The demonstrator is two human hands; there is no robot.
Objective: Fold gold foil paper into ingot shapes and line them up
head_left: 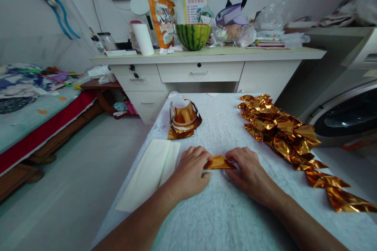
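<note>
A small folded piece of gold foil paper [218, 162] lies low over the cloth-covered table [218, 219], held at both ends. My left hand [193, 170] has its fingers closed on the left end, thumb towards me. At the right end, my right hand [246, 170] pinches the other corner with bent fingers. Beyond the left hand sits a curled gold foil roll [184, 117] with loose strips around it. White paper sheets [147, 176] lie beside my left forearm. Along the right side stretches a heap of folded gold foil pieces [282, 133].
A white desk [203, 57] with drawers stands behind the table, bearing a cut watermelon [193, 37], an orange snack bag [163, 19] and a white paper roll [143, 39]. To the right is a washing machine [347, 90]; to the left, a bed [38, 113].
</note>
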